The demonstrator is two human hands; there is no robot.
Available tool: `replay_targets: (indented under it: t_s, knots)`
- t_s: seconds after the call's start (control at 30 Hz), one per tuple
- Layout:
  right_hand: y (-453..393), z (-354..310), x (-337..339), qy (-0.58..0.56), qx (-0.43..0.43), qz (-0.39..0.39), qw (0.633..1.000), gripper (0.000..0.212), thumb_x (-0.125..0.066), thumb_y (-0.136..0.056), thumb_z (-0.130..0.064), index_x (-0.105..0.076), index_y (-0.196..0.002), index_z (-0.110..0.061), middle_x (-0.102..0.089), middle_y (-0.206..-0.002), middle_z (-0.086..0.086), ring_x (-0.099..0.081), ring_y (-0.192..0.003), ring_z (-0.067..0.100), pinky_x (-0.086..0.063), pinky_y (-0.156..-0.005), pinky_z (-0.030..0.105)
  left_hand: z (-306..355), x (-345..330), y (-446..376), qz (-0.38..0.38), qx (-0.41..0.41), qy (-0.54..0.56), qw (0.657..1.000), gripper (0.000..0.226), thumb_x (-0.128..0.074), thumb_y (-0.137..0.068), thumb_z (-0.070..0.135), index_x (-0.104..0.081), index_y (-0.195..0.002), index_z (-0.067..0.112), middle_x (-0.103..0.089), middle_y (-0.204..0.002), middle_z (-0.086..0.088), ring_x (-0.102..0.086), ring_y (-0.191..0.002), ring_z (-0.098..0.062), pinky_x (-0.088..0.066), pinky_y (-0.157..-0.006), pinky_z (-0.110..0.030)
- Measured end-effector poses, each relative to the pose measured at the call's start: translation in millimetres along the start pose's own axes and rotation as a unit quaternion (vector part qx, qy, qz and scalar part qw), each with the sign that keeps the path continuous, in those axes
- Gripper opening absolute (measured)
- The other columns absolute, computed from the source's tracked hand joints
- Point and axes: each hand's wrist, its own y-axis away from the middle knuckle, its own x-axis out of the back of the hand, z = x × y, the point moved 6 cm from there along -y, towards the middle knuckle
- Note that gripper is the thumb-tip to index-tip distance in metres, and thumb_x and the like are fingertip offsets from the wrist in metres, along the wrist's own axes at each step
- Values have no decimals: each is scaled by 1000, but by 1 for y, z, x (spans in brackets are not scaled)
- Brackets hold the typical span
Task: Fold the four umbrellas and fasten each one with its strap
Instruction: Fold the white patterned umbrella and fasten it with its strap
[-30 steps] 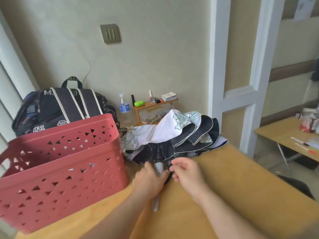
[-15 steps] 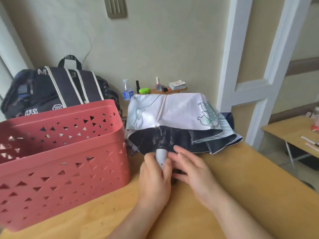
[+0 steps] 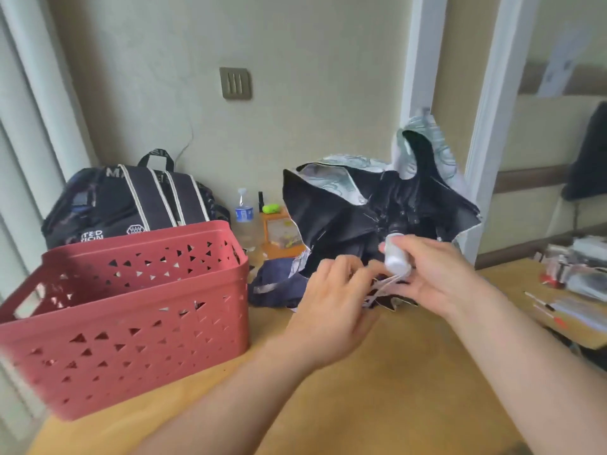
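Wooden table (image 3: 410, 372) supports the umbrella (image 3: 348, 221), collapsed at frame centre-right. Right hand (image 3: 440, 277) grips its white handle (image 3: 397, 257); left hand (image 3: 331, 307) pinches the cord. Gather panels evenly before wrapping the strap.

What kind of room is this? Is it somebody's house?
Probably a classroom or dorm-like room, not surely a house: plain wooden table, a backpack against the wall, a second table with pens nearby, and a water bottle.
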Motion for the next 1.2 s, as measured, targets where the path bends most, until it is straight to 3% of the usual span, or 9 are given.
replay_targets:
  t_s: [0.13, 0.23, 0.43, 0.57, 0.7, 0.83, 1.03, 1.1, 1.2]
  knots:
    - [10, -38, 54, -40, -63, 57, 996, 9, -48, -95, -5, -56, -90, -4, -56, -77, 15, -50, -48, 16, -49, -45, 29, -17, 24, 25, -33, 59, 89, 994, 10, -68, -93, 37, -74, -101, 36, -56, -105, 19, -48, -106, -11, -39, -100, -29]
    - [27, -58, 72, -56, -95, -7, 994, 18, -71, -83, -10, -54, -91, -9, -50, -72, 6, -40, -50, 7, -37, -38, 15, -43, 38, 32, -7, 199, 139, 970, 10, -68, -94, 28, -76, -100, 31, -61, -104, 18, -55, -110, -9, -43, -98, -28]
    - [88, -104, 65, -77, -94, -182, 976, 96, -107, -34, -14, -61, -117, -6, -62, -90, 0, -50, -63, 5, -47, -48, 14, -50, 39, 32, -61, 339, 226, 911, 82, -73, -73, 39, -40, -148, 36, -59, -138, 6, -56, -124, -20, -51, -104, -43]
    - [107, -125, 60, -53, -19, -191, 980, 56, -93, -71, -31, -66, -116, -11, -69, -106, 1, -55, -71, 10, -49, -53, 18, -36, 65, 22, -36, 302, 231, 924, 45, -57, -99, 39, -42, -142, 35, -70, -120, 0, -66, -100, -17, -57, -85, -41]
    - [95, -118, 76, 205, 65, -24, 976, 24, -64, -100, -18, -66, -118, -1, -61, -90, 10, -54, -74, 17, -45, -65, 31, -42, 110, 20, 39, 311, 297, 902, 27, -48, -98, 30, -72, -107, 23, -78, -100, -9, -68, -84, -23, -57, -91, -55]
    - [84, -86, 70, 231, 39, 11, 972, 30, -70, -98, -41, -62, -98, -12, -51, -68, 4, -35, -52, 10, -28, -39, 21, -22, 137, 34, -15, 282, 330, 901, 31, -53, -93, 8, -69, -67, 14, -70, -66, 3, -60, -58, -13, -48, -62, -40]
    - [79, -17, 58, 102, -65, -96, 988, 21, -73, -87, -16, -54, -93, -9, -53, -67, 7, -42, -50, 8, -33, -38, 15, 4, 186, 20, 33, 235, 451, 860, 25, -43, -104, 3, -65, -105, 13, -43, -59, 9, -37, -52, -12, -34, -53, -25]
    - [75, 3, 61, 279, -39, -71, 957, 28, -73, -95, -23, -58, -107, -3, -59, -75, 9, -49, -60, 17, -41, -49, 27, 8, 194, 17, 1, 199, 365, 909, 20, -46, -101, 22, -65, -99, 26, -46, -60, 13, -39, -54, -15, -32, -52, -29]
    - [68, 26, 61, 578, 33, -7, 816, 26, -57, -106, -39, -55, -112, -14, -60, -105, 5, -57, -84, 22, -44, -68, 32, 2, 184, 22, -89, 206, 75, 972, 16, -53, -101, 32, -56, -113, 23, -64, -92, 0, -56, -80, -23, -39, -66, -33]
